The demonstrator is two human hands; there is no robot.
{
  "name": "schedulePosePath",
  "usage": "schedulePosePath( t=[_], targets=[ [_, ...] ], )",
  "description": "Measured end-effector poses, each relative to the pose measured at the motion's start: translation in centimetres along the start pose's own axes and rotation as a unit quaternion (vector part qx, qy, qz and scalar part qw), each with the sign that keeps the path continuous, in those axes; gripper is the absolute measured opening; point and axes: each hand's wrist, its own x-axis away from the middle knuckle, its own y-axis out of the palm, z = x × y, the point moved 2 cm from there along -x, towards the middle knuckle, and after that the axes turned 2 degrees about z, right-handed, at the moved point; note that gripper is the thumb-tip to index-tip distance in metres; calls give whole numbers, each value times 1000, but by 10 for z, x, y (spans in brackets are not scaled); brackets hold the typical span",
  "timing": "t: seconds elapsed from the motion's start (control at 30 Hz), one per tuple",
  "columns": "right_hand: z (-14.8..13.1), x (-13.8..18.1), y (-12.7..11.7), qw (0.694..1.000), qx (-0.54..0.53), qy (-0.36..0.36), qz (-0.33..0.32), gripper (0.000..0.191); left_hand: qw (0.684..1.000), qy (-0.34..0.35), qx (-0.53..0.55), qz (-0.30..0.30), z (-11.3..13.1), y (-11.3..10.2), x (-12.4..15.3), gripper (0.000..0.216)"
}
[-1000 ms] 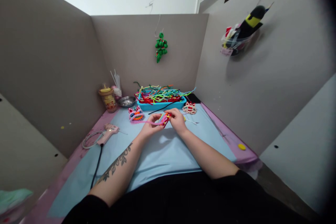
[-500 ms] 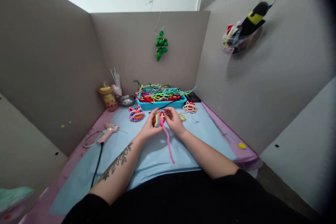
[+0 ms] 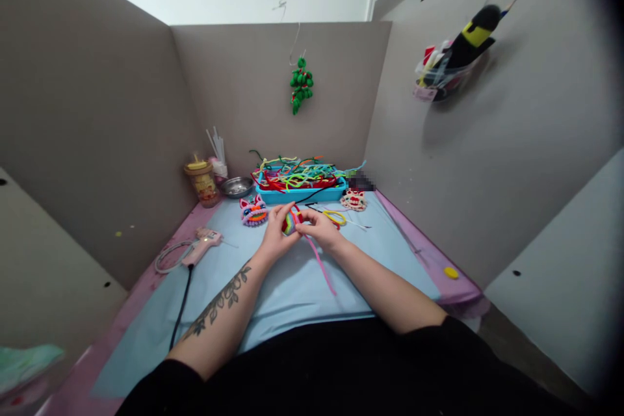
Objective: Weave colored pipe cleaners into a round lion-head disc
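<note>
Head: chenille stems in blue tray

pipe cleaner: fuzzy | tray: glossy plastic | bowl: shiny metal

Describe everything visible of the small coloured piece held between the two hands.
The coloured piece is a small fuzzy bundle, seemingly twisted pipe cleaners in red, green and pink. The left hand and right hand pinch it from either side, above the blue mat. A loose pink strand trails from it toward the person, over the mat.
</note>
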Motion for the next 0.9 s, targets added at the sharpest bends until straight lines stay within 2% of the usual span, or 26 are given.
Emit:
schedulePosePath(
  t=[0.23, 0.37, 0.6, 0.77, 0.9],
  targets=[
    [0, 0, 1, 999, 20, -9, 38, 19, 1000, 1, -3, 2, -1, 3, 1, 66],
    [-1, 1, 4, 998, -10, -13, 68, 23, 1000, 0, -3, 9, -1, 5, 1, 63],
    [5, 1, 7, 992, -88, 25, 81, 30, 1000, 0, 10, 16, 1, 7, 3, 60],
    [0, 2, 9, 989, -105, 58, 86, 30, 997, 10, 51, 51, -1, 7, 5, 51],
    [-2, 2, 9, 989, -100, 65, 91, 27, 998, 13, 37, 39, -2, 8, 5, 48]
  ],
)
